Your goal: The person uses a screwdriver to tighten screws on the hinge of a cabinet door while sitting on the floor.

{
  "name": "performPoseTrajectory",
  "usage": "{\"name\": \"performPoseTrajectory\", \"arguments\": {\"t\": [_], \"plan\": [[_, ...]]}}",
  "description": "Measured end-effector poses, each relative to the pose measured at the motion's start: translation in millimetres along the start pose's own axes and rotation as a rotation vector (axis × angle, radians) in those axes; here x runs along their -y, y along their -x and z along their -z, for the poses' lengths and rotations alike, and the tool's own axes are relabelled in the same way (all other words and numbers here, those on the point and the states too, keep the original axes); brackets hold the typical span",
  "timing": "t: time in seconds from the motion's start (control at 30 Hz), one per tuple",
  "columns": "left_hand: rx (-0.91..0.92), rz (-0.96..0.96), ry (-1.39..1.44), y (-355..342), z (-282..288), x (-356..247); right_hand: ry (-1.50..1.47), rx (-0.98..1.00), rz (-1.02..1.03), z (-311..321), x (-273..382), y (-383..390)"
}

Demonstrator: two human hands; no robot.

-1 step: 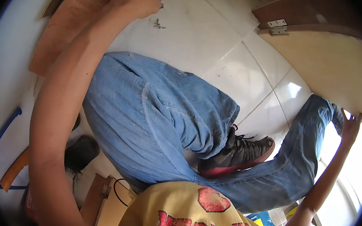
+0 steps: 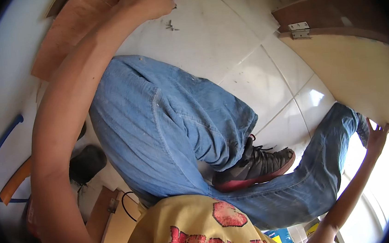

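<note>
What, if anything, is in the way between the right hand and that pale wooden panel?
Nothing visible: the right hand is at the edge of the pale wooden panel, apparently touching it. The dark shoe is just left of the hand, not between them.

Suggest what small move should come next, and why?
Perhaps the left hand should gather the small screws: they lie loose on the tile floor close by, while the right hand is far off, near the pale panel's edge.
</note>
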State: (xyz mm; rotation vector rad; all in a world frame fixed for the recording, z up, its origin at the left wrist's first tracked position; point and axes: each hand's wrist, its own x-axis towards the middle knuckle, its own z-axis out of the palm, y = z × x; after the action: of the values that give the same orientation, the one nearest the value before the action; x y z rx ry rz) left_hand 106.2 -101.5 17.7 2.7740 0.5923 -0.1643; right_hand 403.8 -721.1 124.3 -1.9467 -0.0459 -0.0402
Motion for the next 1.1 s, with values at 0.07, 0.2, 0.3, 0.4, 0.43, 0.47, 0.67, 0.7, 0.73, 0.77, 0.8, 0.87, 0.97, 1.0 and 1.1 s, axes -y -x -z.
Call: {"name": "performPoseTrajectory", "arguments": {"t": [0.07, 0.2, 0.3, 0.4, 0.43, 0.47, 0.67, 0.7, 0.73, 0.77, 0.8, 0.87, 0.97, 1.0, 1.1], "plan": [[-0.065, -0.036, 0.044, 3.9, -4.2, -0.4, 0.0, 0.02, 0.02, 13.8, -9.0, -7.4], [0.092, 0.01, -0.041, -10.7, 0.2, 1.0, -0.043, 0.084, 0.056, 32.8, -20.4, -22.5], [0.131, 0.022, -0.117, -13.3, -2.5, 3.2, -0.072, 0.11, 0.072, 36.0, -26.3, -25.2], [0.023, -0.054, -0.13, -11.4, -5.0, 6.2, -0.06, 0.094, 0.074, 38.2, -28.5, -25.2], [-0.042, -0.095, -0.119, -10.9, -3.3, 3.9, -0.102, 0.107, 0.066, 44.1, -28.1, -27.7], [-0.046, -0.096, -0.118, -13.5, 0.1, 1.7, -0.143, 0.118, 0.058, 49.3, -28.2, -30.6], [-0.001, 0.001, 0.191, -22.9, 75.6, -85.1, -0.13, 0.108, 0.078, 41.2, -26.7, -27.9], [0.043, 0.011, 0.469, -37.6, 52.8, -101.6, -0.073, 0.087, 0.087, 50.6, -16.0, -20.6], [0.057, 0.066, 0.669, -36.6, 65.3, -110.4, -0.116, 0.047, 0.037, 25.0, -16.1, -13.3], [0.079, 0.099, 0.912, -41.3, 63.8, -119.7, -0.117, -0.007, 0.003, 10.7, -7.1, -6.6], [0.087, 0.109, 1.045, -42.7, 60.1, -125.4, -0.083, -0.027, 0.0, 0.1, -8.4, -2.1], [0.071, 0.132, 1.448, -48.8, 23.8, -152.9, -0.053, -0.054, -0.045, -2.6, 3.7, 8.9], [-0.1, 0.242, 2.142, -30.6, -51.9, -169.6, -0.068, -0.06, -0.042, -27.3, 4.3, 8.9], [-0.119, 0.376, 2.285, -29.0, -70.6, -182.7, -0.091, -0.024, -0.037, -10.0, 6.3, 2.7], [-0.087, 0.606, 2.363, -20.3, -113.9, -207.3, -0.122, 0.038, -0.003, -1.6, -1.9, 7.3]]}}
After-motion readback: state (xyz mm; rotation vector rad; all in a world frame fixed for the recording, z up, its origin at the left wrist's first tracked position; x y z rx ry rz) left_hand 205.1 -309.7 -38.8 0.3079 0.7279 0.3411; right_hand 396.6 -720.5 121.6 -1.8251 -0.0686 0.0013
